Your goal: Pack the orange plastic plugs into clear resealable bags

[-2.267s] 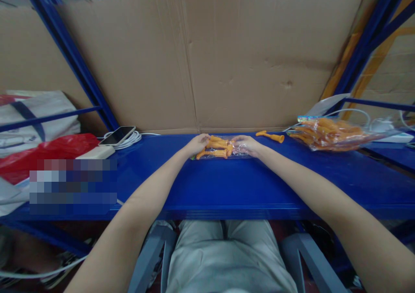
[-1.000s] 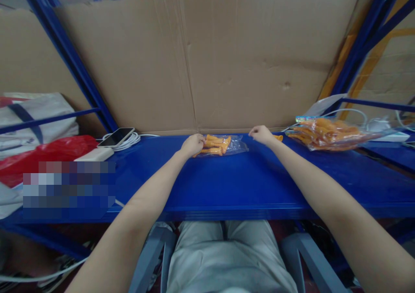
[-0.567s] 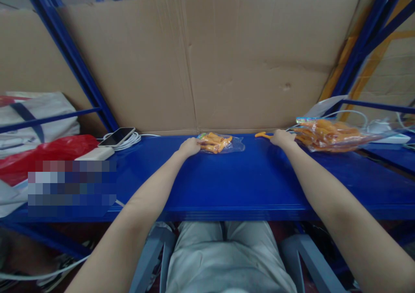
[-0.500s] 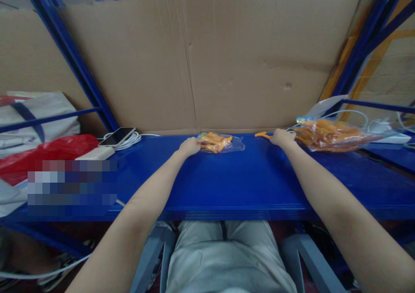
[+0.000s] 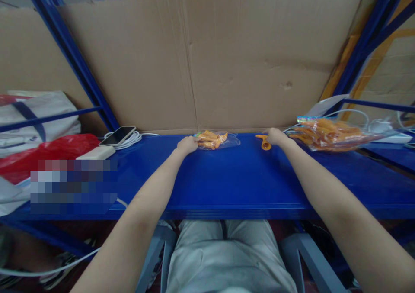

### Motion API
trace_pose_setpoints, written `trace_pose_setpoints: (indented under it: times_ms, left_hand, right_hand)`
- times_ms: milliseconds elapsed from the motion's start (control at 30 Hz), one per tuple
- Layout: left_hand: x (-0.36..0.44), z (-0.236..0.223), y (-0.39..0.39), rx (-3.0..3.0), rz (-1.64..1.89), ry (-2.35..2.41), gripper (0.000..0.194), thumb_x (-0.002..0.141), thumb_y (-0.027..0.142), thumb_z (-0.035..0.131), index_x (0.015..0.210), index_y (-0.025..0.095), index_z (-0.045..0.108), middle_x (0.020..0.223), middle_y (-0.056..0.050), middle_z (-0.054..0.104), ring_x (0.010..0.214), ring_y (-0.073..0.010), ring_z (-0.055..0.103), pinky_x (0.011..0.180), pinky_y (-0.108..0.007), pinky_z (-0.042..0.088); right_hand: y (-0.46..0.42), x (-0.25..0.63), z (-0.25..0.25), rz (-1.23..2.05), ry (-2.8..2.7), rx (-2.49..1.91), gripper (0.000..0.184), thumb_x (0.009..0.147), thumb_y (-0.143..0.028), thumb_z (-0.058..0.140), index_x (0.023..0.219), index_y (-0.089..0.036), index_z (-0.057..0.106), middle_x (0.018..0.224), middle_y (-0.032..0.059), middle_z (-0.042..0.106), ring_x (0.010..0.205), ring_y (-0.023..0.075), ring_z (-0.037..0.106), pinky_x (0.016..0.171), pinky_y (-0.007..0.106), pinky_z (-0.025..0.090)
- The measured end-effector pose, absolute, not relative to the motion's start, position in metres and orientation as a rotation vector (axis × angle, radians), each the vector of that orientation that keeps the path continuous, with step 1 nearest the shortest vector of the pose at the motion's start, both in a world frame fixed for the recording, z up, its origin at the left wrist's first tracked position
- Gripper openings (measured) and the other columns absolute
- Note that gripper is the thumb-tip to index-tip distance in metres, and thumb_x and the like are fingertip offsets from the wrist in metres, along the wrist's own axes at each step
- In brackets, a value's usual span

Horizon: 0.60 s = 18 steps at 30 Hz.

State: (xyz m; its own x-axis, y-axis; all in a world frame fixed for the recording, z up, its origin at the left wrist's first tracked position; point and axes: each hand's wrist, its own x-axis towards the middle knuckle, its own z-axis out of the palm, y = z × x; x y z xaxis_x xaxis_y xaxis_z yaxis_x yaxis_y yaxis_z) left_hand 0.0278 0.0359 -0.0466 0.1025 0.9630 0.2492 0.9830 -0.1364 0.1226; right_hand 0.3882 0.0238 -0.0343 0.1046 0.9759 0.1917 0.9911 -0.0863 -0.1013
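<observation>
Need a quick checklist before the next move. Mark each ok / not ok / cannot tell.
1. Left hand holding the small clear bag: ok, at its left end.
2. Right hand at the loose orange piece: ok.
3. Fingers firmly closed on that piece: cannot tell, the grip is too small to make out.
4. Small bag's right end open: cannot tell, the film is too clear.
5. Right forearm not touching the larger bag of orange pieces: cannot tell, they are close in this view.
6. Phone apart from the left hand: ok, blue surface shows between.
</observation>
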Motion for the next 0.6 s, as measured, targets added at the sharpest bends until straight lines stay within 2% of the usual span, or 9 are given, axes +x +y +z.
trace_pose_setpoints:
  times_ms: [167, 267, 367, 467, 600]
  left_hand:
    - [0.026, -0.045, 0.033, -2.242, -0.361, -2.026, 0.043, 0.084, 0.025, 0.046, 0.122, 0.029, 0.065, 0.117, -0.008, 0.069, 0.108, -0.0273, 0.064, 0.09, -0.033, 0.05]
    - [0.026, -0.045, 0.032, -2.229, -0.326, -2.005, 0.043, 0.085, 0.025, 0.045, 0.123, 0.029, 0.065, 0.117, -0.007, 0.069, 0.108, -0.0258, 0.064, 0.09, -0.031, 0.05]
    - [0.026, -0.045, 0.031, -2.243, -0.283, -1.97, 0.045, 0.085, 0.023, 0.043, 0.126, 0.027, 0.063, 0.118, -0.008, 0.068, 0.109, -0.0257, 0.063, 0.091, -0.031, 0.049]
    - [0.026, -0.045, 0.03, -2.277, -0.278, -1.899, 0.046, 0.085, 0.021, 0.043, 0.126, 0.026, 0.063, 0.116, -0.007, 0.069, 0.107, -0.0246, 0.064, 0.093, -0.03, 0.048]
    - [0.026, -0.047, 0.031, -2.302, -0.304, -1.856, 0.043, 0.086, 0.02, 0.042, 0.121, 0.024, 0.067, 0.109, -0.006, 0.072, 0.1, -0.0219, 0.066, 0.092, -0.026, 0.047]
  right_hand:
    - [0.034, 0.402, -0.042, -0.093, -2.043, -2.128, 0.043, 0.077, -0.025, 0.063, 0.12, -0.024, 0.067, 0.117, 0.0107, 0.068, 0.104, 0.0252, 0.063, 0.087, 0.033, 0.048]
    - [0.034, 0.4, -0.042, -0.091, -2.095, -2.123, 0.043, 0.078, -0.023, 0.06, 0.119, -0.028, 0.067, 0.125, 0.0084, 0.063, 0.113, 0.0259, 0.058, 0.094, 0.037, 0.045]
    - [0.028, 0.392, -0.039, -0.089, -2.122, -2.165, 0.044, 0.077, -0.015, 0.056, 0.117, -0.031, 0.069, 0.133, 0.0059, 0.058, 0.122, 0.0297, 0.052, 0.101, 0.047, 0.041]
    - [0.02, 0.382, -0.036, -0.099, -2.168, -2.174, 0.045, 0.075, -0.012, 0.056, 0.114, -0.029, 0.07, 0.132, 0.0073, 0.058, 0.123, 0.0331, 0.05, 0.102, 0.055, 0.037]
    - [0.015, 0.373, -0.032, -0.168, -2.212, -2.225, 0.032, 0.077, -0.02, 0.06, 0.107, -0.022, 0.072, 0.121, 0.0128, 0.064, 0.119, 0.0334, 0.052, 0.101, 0.054, 0.036]
